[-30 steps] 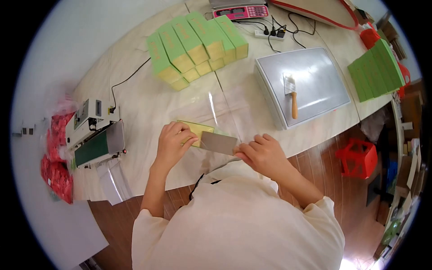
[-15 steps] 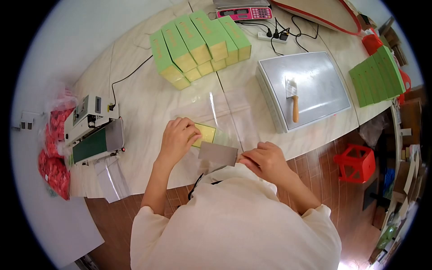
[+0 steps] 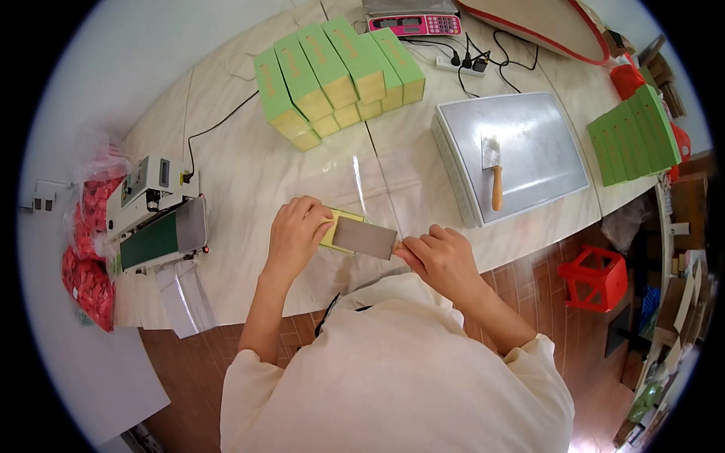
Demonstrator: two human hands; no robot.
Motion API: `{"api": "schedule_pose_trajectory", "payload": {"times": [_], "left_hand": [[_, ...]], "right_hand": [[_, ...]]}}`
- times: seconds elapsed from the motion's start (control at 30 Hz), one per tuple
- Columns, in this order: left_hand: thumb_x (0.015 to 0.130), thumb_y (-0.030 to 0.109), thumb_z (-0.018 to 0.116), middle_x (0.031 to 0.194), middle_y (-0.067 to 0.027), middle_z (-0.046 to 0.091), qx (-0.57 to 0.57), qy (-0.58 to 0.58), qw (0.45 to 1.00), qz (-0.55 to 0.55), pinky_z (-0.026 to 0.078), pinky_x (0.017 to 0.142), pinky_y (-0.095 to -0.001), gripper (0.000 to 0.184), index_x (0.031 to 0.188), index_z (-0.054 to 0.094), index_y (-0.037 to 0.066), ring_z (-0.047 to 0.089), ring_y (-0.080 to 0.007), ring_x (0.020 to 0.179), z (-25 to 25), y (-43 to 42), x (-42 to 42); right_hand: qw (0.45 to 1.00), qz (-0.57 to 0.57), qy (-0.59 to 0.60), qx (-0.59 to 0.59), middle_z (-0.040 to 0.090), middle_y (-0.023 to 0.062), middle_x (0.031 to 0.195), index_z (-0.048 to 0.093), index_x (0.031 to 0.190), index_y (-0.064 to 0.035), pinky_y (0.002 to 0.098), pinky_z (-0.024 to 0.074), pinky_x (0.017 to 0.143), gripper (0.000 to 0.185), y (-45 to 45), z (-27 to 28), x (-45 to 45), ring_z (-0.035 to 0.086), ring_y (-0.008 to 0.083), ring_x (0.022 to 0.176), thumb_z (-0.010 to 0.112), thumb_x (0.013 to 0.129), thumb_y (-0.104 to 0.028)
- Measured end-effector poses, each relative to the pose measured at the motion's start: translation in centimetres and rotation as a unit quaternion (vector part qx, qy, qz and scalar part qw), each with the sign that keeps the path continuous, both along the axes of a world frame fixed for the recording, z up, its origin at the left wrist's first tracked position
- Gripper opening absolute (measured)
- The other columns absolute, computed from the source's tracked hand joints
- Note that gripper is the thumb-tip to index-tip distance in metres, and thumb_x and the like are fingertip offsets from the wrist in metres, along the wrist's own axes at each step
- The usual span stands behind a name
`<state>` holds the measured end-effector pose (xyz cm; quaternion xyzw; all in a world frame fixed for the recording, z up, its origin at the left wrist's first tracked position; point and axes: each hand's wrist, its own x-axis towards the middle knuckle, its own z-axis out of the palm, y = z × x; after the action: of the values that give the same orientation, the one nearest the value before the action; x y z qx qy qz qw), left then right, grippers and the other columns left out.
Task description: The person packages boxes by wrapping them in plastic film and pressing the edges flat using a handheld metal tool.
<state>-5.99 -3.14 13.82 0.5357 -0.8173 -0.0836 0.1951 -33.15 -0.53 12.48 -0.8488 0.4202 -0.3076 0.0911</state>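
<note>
My left hand (image 3: 297,230) is closed, with its fingertips pinching the left edge of a small yellow box with a green rim (image 3: 329,238). My right hand (image 3: 442,257) grips the narrow right end of a flat grey scraper (image 3: 365,238), whose handle is mostly hidden by my fingers. The scraper's wide blade lies over the box, and its left end is close to my left fingertips. What is inside the box is covered by the blade. Clear plastic film (image 3: 381,177) lies under and behind the box on the table.
Green boxes (image 3: 321,64) stand stacked at the back. To the right, a wooden-handled scraper (image 3: 495,177) lies on a metal-topped case (image 3: 555,140). A sealing machine (image 3: 162,219) stands left, near bags of red packets (image 3: 91,260). A red stool (image 3: 594,278) is on the floor.
My right hand has moved slightly up and left, bringing the scraper from the box's near edge to over the box. My left hand keeps its pinch, shifted slightly left.
</note>
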Motion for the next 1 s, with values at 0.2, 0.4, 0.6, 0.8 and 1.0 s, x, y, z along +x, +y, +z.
{"api": "schedule_pose_trajectory", "payload": {"times": [0.2,0.4,0.6,0.8,1.0], "left_hand": [[0.078,0.012,0.074,0.115,-0.0062,0.058,-0.031,0.018,0.999,-0.005,0.042,0.095,-0.0409,0.026,0.101,0.062,0.008,0.054,-0.0293,0.109,1.8,-1.0,-1.4],[0.079,0.01,0.072,0.113,-0.0046,0.06,-0.014,-0.002,0.998,-0.065,0.037,0.104,-0.044,0.018,0.094,0.064,0.009,0.054,-0.0256,0.113,0.6,-2.3,-0.8],[0.079,0.007,0.069,0.094,-0.0012,0.063,-0.009,-0.009,0.994,-0.106,0.04,0.102,-0.045,0.007,0.082,0.063,0.008,0.06,-0.0195,0.097,0.0,-1.0,0.3],[0.08,0.006,0.068,0.091,-0.001,0.063,-0.031,-0.002,0.994,-0.104,0.042,0.1,-0.0425,0.006,0.084,0.064,0.008,0.061,-0.0183,0.094,-0.5,0.0,0.3],[0.082,0.02,0.072,0.124,-0.0107,0.059,-0.028,0.074,0.996,0.051,0.037,0.106,-0.0444,0.045,0.122,0.057,0.008,0.054,-0.0294,0.117,-0.9,1.4,3.1]], "right_hand": [[1.0,0.002,0.005,0.003,0.056,-0.0004,0.057,0.065,0.075,-0.0103,0.0328,0.0392,0.048,0.018,-0.8,-0.1,0.6,0.049,0.0184,0.056,0.075,0.082,-0.023],[1.0,-0.001,0.002,-0.007,0.054,0.0,0.056,0.06,0.073,-0.0122,0.0322,0.0402,0.049,0.022,-1.0,-0.3,1.5,0.052,0.0179,0.059,0.073,0.084,-0.026],[0.999,-0.025,0.027,0.02,0.054,0.0001,0.057,0.063,0.077,-0.012,0.0315,0.0429,0.047,0.019,-0.4,-0.1,1.7,0.053,0.0172,0.06,0.072,0.085,-0.027],[0.999,-0.031,0.023,0.014,0.055,0.0004,0.057,0.064,0.075,-0.0122,0.0321,0.0421,0.047,0.019,-0.5,-0.1,2.0,0.05,0.0188,0.057,0.073,0.084,-0.026],[0.989,-0.001,-0.064,0.135,0.063,0.0061,0.065,0.071,0.084,-0.0096,0.0363,0.0469,0.052,0.018,-0.4,1.3,-1.3,0.058,0.023,0.064,0.07,0.087,-0.027]]}}
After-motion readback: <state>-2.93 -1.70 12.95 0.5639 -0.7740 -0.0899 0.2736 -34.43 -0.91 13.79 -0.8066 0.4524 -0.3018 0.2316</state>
